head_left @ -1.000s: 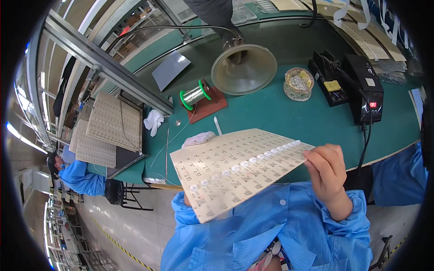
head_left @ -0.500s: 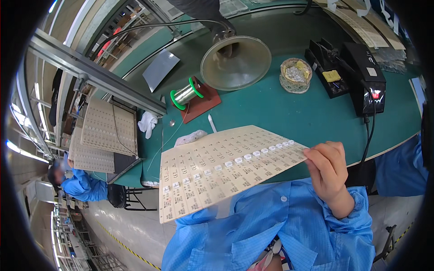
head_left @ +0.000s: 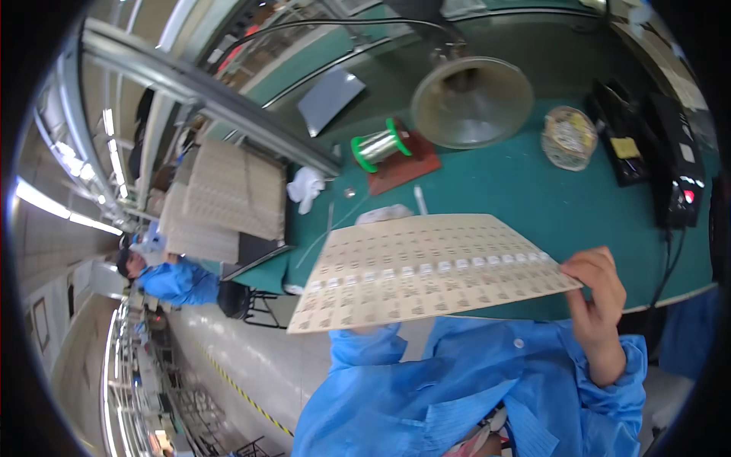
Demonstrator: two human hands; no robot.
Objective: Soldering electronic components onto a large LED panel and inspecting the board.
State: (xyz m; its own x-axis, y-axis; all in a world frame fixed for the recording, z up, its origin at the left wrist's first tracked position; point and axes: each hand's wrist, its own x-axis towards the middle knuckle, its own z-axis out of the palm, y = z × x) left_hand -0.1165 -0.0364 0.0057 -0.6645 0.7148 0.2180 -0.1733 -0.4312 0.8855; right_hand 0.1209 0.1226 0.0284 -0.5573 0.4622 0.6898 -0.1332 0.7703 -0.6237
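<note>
Circuit panel (head_left: 426, 270): a tan sheet of many small repeated boards, with a row of pale parts across its middle. I see it held above the near edge of the green bench (head_left: 525, 190), tilted, with its left corner hanging free over the floor. My right hand (head_left: 598, 286) pinches the panel's right edge, thumb and fingers closed on it. My left hand is not visible, so I cannot tell its state; only blue sleeves show below the panel.

On the bench, far of the panel:
- a spool of wire (head_left: 381, 143) with green ends, resting on a red-brown block;
- a metal funnel hood (head_left: 472, 99), right of the spool;
- a round dish (head_left: 567, 135), further right;
- a black power unit (head_left: 674, 164), at the right edge.

Stacks of similar panels (head_left: 225, 194) lie at far left.
</note>
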